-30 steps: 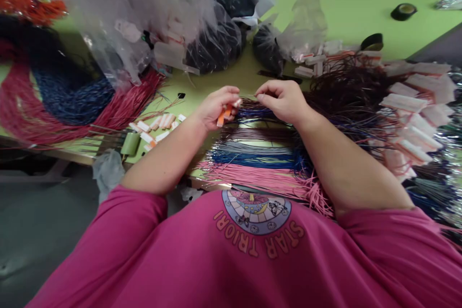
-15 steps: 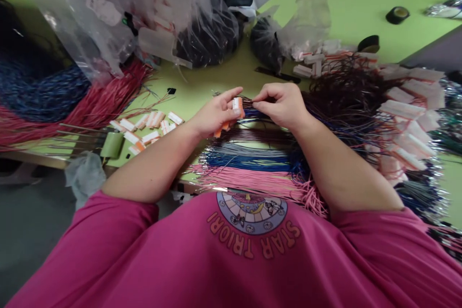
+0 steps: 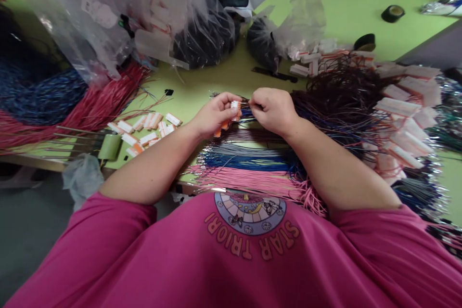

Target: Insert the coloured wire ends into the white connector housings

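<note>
My left hand (image 3: 215, 114) is closed around white-and-orange connectors (image 3: 236, 109); one sticks up between thumb and fingers, and others show orange below the palm. Close to its right, my right hand (image 3: 273, 109) pinches a thin wire (image 3: 246, 103) that reaches to the connector's face. Whether the wire's tip is inside the connector I cannot tell. Beneath both hands lie rows of cut wires: dark brown, grey, blue wires (image 3: 249, 160) and pink wires (image 3: 245, 175), their ends pointing left. Loose white-and-orange connectors (image 3: 147, 138) are scattered on the table left of my left forearm.
Clear plastic bags (image 3: 202, 24) of dark parts stand at the back. Red wires (image 3: 119, 89) and blue wires (image 3: 39, 91) lie left, near a green cylinder (image 3: 110, 147). A dark wire bundle with white connectors (image 3: 399, 106) fills the right. Black tape (image 3: 392, 13) sits farther back.
My right hand has turned and curled more tightly, drawing a little left toward the connector. The left fingers, stretched out before, now bend around the connectors.
</note>
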A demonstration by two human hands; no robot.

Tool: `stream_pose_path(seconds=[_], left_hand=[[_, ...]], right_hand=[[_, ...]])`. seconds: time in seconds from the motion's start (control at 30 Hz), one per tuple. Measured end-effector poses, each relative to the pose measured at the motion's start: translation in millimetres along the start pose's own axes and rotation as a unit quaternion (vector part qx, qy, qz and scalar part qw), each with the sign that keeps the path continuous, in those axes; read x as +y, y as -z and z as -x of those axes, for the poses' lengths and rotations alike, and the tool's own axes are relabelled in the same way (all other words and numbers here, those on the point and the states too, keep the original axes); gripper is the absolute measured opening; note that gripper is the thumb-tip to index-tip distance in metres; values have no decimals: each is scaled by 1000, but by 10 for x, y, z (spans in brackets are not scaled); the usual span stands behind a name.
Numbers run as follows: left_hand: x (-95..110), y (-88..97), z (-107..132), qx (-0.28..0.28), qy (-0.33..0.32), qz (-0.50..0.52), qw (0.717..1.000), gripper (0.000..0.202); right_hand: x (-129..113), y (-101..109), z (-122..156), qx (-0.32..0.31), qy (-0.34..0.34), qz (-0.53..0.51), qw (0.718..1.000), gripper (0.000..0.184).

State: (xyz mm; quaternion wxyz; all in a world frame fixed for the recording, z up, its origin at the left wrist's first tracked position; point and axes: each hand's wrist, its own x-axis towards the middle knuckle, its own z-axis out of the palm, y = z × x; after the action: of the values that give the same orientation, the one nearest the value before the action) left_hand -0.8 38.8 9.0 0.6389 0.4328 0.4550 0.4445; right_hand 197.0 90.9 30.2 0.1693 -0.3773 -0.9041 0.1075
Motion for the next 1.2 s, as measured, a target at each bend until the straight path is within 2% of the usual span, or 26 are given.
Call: stream_pose_path(seconds=[0.2,0.4,0.47,0.57,0.67,0.83,1.0,1.2], left_hand=[[18,-15,-9,42,-12,-49,998,23],[45,-60,41,26,9,-54,998,23],[16,-80,42,19,12,-47,999,22],[-27,-90,16,30,1,-9,1000,24],[-45,-73,-9,42,-19,18,999,29],[-60,-38,6,43,-41,-25,998,25],[-70,-64,47,42,-41,-86,995,21],[-18,-132,78,45,-7,-137,990,21]], right_hand=[[-19,-62,21,-5,39,-17,999,23],[38,-114,12,83,24,-59,995,25],[43,-120,1,90,28,-98,991,24],[35,-130,-10,81,12,-155,985,21],[33,-140,-15,82,-33,-191,978,19],[35,-131,-22,63,-71,-227,969,19],[6,-127,-27,14,-70,-214,974,21],[-45,-117,-54,-22,-95,-156,983,16]])
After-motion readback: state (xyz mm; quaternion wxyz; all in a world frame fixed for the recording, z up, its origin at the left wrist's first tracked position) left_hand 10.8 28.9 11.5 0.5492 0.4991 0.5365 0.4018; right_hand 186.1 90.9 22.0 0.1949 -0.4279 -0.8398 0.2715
